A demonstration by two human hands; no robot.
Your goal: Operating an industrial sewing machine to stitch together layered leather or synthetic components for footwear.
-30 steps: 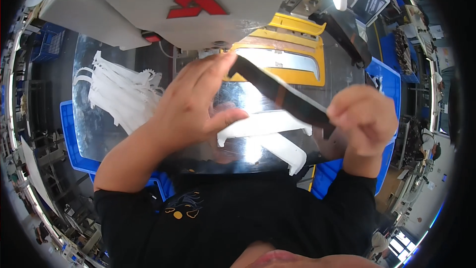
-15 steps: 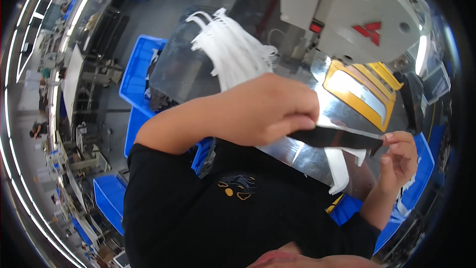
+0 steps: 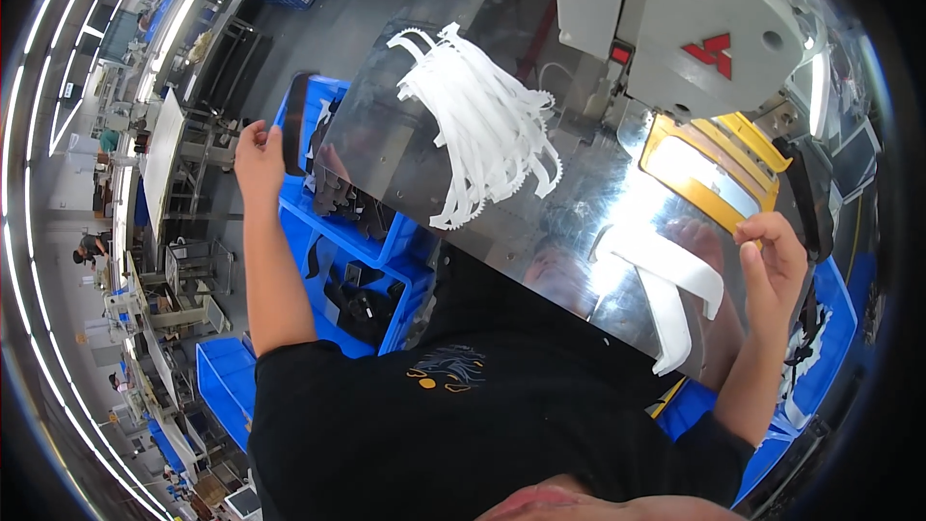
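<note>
Out at the left, my left hand (image 3: 260,162) grips a dark, flat strip (image 3: 296,125) between thumb and fingers, above the rim of a blue bin (image 3: 318,96) with dark pieces inside. My right hand (image 3: 775,260) is raised by the near corner of a yellow frame (image 3: 709,181) on the machine; thumb and fingers are a little apart and no piece shows in them. Two white curved strips (image 3: 666,323) lie crossed at the table's near edge. Farther left on the metal table (image 3: 376,130) spreads a pile of white strips (image 3: 482,116) with notched ends.
A large pale sewing machine head (image 3: 719,34) stands over the table's far right. A second blue bin (image 3: 333,314) with dark pieces sits below the first. Another blue bin (image 3: 839,304) with white pieces is at the right. Workbenches and distant people line the left.
The dark strip, stretched between both hands before, has swung far left in my left hand over the blue bin. My right hand has let go of its end and stays near the yellow frame.
</note>
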